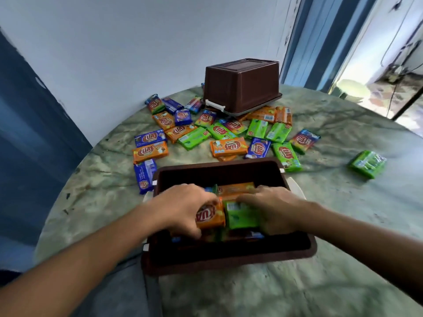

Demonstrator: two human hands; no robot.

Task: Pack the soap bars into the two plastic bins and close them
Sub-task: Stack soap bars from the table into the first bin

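Inside open bin (295, 245), left hand (183, 207) grip clamped on orange bar (209, 216), right hand (274, 207) on green bar (241, 215)

A round table (343, 225) with a mottled green marbled top is seen filling the lower frame. A pale wall (137, 53) is located at 12 o'clock. A blue-striped door frame (315, 42) is positioned at 2 o'clock.

Both forearms are bare all the way up to where they leave the view, no sleeves showing. No watch, rings or bands on the left hand (183, 205) or the right hand (275, 208). Fingernails look short, though it's blurry there.
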